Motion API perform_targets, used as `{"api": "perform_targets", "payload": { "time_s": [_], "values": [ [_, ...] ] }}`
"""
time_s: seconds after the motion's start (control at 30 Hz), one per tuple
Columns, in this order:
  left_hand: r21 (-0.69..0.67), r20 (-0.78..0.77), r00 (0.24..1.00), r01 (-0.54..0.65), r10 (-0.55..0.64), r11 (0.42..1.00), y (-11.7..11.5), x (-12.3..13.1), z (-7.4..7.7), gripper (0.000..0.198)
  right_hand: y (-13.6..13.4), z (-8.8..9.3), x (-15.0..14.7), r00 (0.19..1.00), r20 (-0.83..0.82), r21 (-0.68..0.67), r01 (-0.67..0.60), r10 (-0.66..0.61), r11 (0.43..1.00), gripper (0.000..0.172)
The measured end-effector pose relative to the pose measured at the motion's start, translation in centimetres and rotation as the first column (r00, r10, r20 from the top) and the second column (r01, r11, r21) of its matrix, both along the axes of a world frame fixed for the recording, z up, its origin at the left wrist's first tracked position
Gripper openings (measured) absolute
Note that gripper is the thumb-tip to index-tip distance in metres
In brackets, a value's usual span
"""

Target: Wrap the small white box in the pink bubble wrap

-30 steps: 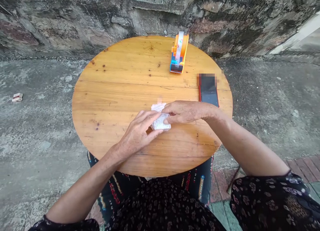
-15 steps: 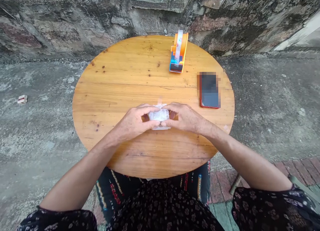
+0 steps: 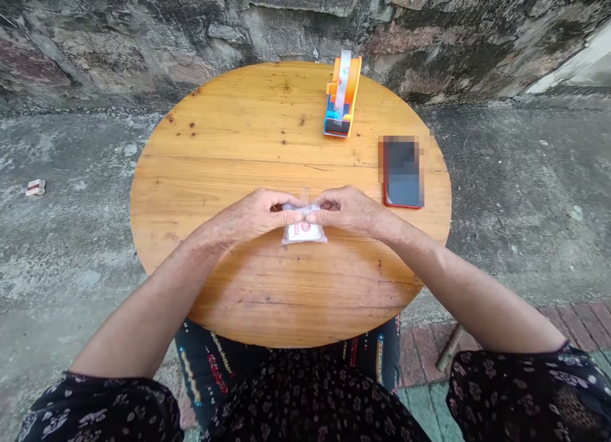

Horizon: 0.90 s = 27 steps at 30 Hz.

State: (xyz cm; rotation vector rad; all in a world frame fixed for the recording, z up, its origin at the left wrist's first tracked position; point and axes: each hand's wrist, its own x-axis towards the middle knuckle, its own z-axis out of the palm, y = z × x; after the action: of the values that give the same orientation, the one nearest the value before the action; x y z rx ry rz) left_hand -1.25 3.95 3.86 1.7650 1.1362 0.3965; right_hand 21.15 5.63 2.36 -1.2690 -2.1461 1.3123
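Between my hands, near the middle of the round wooden table (image 3: 229,142), is a small clear plastic packet (image 3: 305,233) with a white, red-printed piece inside. My left hand (image 3: 260,214) pinches its upper left edge between thumb and fingers. On the other side, my right hand (image 3: 346,211) grips the upper right edge the same way, and the two thumbs nearly meet. A short strip of clear tape (image 3: 305,192) shows just beyond the packet. The fingertips partly cover the packet's far edge.
An orange and blue tape dispenser (image 3: 342,95) stands at the far side of the table. A dark phone in a red case (image 3: 403,174) lies at the right, partly blurred. Beyond rises a stone wall (image 3: 296,31). A small box (image 3: 36,187) lies on the ground at left.
The packet has tilted, so its red-printed face now shows below my thumbs. Both hands have shifted slightly away from me, to the packet's far edge.
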Motion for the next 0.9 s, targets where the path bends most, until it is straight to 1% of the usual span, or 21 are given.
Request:
{"api": "perform_targets", "payload": {
  "time_s": [0.1, 0.2, 0.3, 0.37, 0.43, 0.57, 0.67, 0.73, 0.8, 0.9],
  "values": [
    [0.084, -0.06, 0.998, 0.026, -0.021, 0.996, 0.0, 0.1, 0.1, 0.032, 0.0, 0.3, 0.1, 0.999, 0.043, 0.041, -0.035, 0.033, 0.999, 0.043],
    [0.12, -0.103, 0.993, 0.06, -0.048, 0.991, -0.4, 0.2, 0.4, 0.032, -0.4, 0.5, 0.1, 0.995, 0.072, 0.042, -0.066, 0.062, 0.997, 0.045],
    [0.123, -0.129, 0.988, 0.098, -0.082, 0.988, -1.1, 0.1, 0.6, 0.034, -1.1, 0.8, 0.0, 0.994, 0.083, 0.039, -0.071, 0.068, 0.997, 0.04],
    [0.127, -0.136, 0.986, 0.118, -0.101, 0.985, -1.6, 0.0, 0.4, 0.035, -1.6, 0.8, 0.0, 0.993, 0.08, 0.034, -0.085, 0.082, 0.996, 0.035],
    [0.149, -0.124, 0.989, 0.102, -0.084, 0.984, -2.2, -0.2, 0.0, 0.035, -2.1, 0.6, 0.0, 0.995, 0.051, 0.024, -0.086, 0.085, 0.996, 0.032],
    [0.202, -0.055, 0.997, -0.046, 0.058, 0.978, -3.4, 0.0, -1.2, 0.037, -2.6, 0.0, 0.1, 1.0, -0.022, 0.001, -0.012, 0.012, 1.0, 0.031],
    [0.209, 0.006, 0.978, -0.207, 0.211, 0.956, -4.3, 0.3, -2.3, 0.044, -2.6, -0.4, 0.0, 0.999, -0.033, 0.009, 0.003, -0.003, 1.0, 0.03],
    [0.19, 0.084, 0.945, -0.326, 0.315, 0.926, -4.9, 0.7, -2.8, 0.052, -2.6, -0.4, -0.1, 0.999, -0.035, 0.023, -0.005, 0.006, 1.0, 0.03],
    [0.141, 0.159, 0.908, -0.409, 0.387, 0.902, -5.7, 1.1, -3.2, 0.057, -2.8, -0.2, -0.2, 1.0, -0.025, 0.027, -0.017, 0.018, 0.999, 0.03],
    [0.09, 0.218, 0.876, -0.457, 0.431, 0.885, -6.9, 1.5, -3.4, 0.054, -3.4, 0.2, -0.2, 0.999, 0.009, 0.031, -0.048, 0.048, 0.998, 0.029]
  ]
}}
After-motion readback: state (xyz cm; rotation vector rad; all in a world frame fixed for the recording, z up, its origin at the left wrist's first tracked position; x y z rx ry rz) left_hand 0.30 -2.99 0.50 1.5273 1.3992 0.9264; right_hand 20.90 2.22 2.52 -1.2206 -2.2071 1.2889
